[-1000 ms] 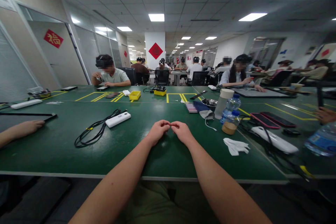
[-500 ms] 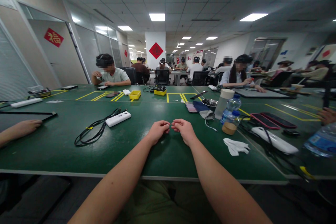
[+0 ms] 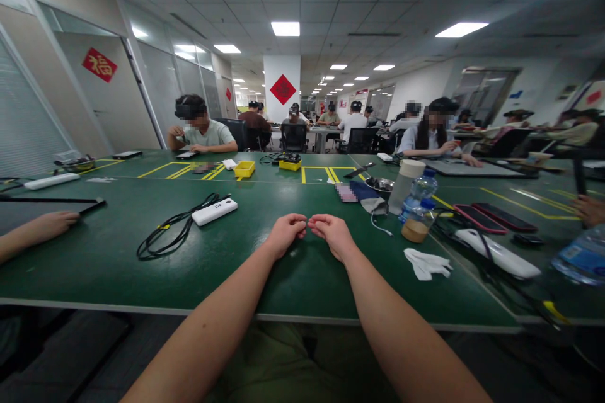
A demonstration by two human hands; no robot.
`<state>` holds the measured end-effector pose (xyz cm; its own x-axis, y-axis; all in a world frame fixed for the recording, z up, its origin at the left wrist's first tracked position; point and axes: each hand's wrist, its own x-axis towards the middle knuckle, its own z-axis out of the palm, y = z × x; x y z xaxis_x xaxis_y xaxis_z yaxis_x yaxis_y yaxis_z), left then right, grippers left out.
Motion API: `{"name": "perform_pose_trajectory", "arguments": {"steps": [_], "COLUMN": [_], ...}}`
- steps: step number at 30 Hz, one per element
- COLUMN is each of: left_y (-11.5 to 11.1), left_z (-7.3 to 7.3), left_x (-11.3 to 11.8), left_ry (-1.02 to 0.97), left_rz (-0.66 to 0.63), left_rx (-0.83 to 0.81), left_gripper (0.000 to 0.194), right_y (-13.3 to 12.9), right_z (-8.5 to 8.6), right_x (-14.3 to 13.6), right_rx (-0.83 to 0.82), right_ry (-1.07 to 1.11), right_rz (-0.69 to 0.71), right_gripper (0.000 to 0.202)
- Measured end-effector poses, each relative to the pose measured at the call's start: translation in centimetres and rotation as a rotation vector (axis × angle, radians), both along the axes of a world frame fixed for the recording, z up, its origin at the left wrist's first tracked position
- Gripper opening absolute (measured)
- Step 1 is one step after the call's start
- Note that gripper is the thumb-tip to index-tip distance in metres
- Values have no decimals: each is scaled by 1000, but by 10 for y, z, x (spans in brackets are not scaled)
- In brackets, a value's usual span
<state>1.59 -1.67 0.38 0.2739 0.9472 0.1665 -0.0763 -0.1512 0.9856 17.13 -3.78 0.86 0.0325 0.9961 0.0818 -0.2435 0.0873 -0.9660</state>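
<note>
Both hands rest over the green table [image 3: 265, 283] in front of me, fingertips facing each other and almost touching. My left hand [image 3: 286, 233] is closed, its fingers curled in toward the thumb. Opposite it, my right hand [image 3: 331, 235] is closed too, with the fingers bent together and the thumb beneath. Whether either holds anything small is hidden by the fingers. Left of my hands lies a white power bank [image 3: 215, 212] with a black cable [image 3: 163, 239] coiled beside it. A crumpled white cloth or tissue [image 3: 428, 263] lies to the right of my right forearm.
Right of my hands stand a pale tumbler [image 3: 406, 186] and a bottle with brown liquid [image 3: 416, 223]. Two phones [image 3: 503, 217] and another white power bank [image 3: 496, 254] lie beyond. Yellow trays [image 3: 244, 169] sit farther back. A co-worker's hand [image 3: 59, 225] is at left; people sit opposite.
The view has shifted very slightly, so the surroundings sit a little farther right. My hands hold nearly the same pose, with the fingertips perhaps marginally closer.
</note>
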Motion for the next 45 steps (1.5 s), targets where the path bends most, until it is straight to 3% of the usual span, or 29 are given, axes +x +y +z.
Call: {"name": "perform_pose_trajectory", "arguments": {"steps": [9, 19, 26, 30, 35, 45], "left_y": [-2, 0, -1, -2, 0, 3], "left_z": [5, 1, 3, 4, 4, 0], "left_x": [0, 0, 1, 1, -1, -3], "left_ry": [-55, -80, -65, -50, -140, -226], "left_rz": [-13, -44, -31, -29, -24, -55], "left_rx": [-88, -162, -177, -168, -212, -266], "left_gripper": [24, 24, 26, 22, 22, 34], "right_y": [5, 2, 4, 4, 4, 0], "right_z": [-6, -5, -8, -7, -5, -1], "right_x": [4, 3, 4, 4, 5, 7], "right_rx": [61, 19, 9, -60, -117, -139], "right_ry": [-167, -84, -82, -57, 67, 75], "right_rz": [-49, 55, 5, 44, 96, 124], "right_gripper": [25, 25, 23, 17, 14, 9]}}
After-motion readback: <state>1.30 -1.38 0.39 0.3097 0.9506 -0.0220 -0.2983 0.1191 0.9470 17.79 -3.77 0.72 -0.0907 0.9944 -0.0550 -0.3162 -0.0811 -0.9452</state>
